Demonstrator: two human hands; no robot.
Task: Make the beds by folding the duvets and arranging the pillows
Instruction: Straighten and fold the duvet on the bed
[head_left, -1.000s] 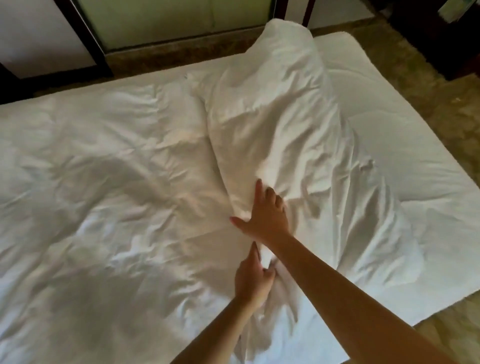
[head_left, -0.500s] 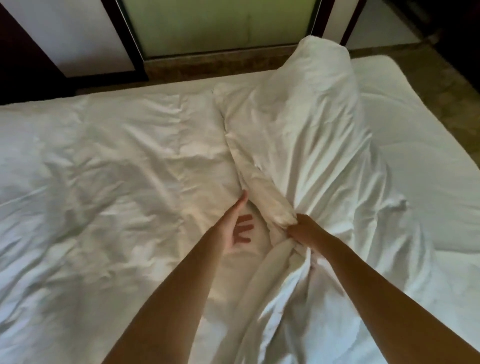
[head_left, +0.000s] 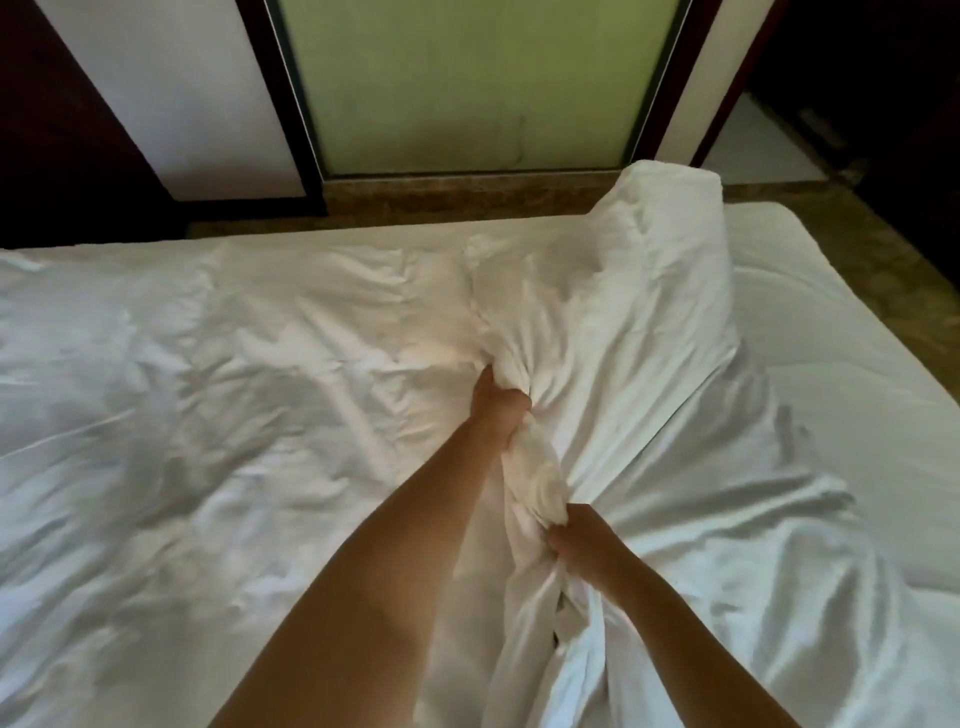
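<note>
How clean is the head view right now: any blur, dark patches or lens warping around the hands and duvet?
Head view: soft overall, mild blur on the left hand and right hand, both readable gripping the duvet; dim room, upper corners nearly black, a warm light patch beside the left hand; wide-angle bends the bed edge and door frame.

Duvet (head_left: 613, 332) on bed (head_left: 857, 244). Left hand (head_left: 500, 410) ahead of right hand (head_left: 577, 540) and slightly to its left. Both hands grip same bunched ridge of duvet, ridge running between them. Left of hands: duvet spread flat over bed. Beyond hands, to right: duvet rises in hump, perhaps folded-back corner. Right of hands: uncovered mattress (head_left: 841, 364), duvet edge lying over it. Behind bed, far beyond hands: strip of floor (head_left: 457, 200), then door panel (head_left: 467, 88).
</note>
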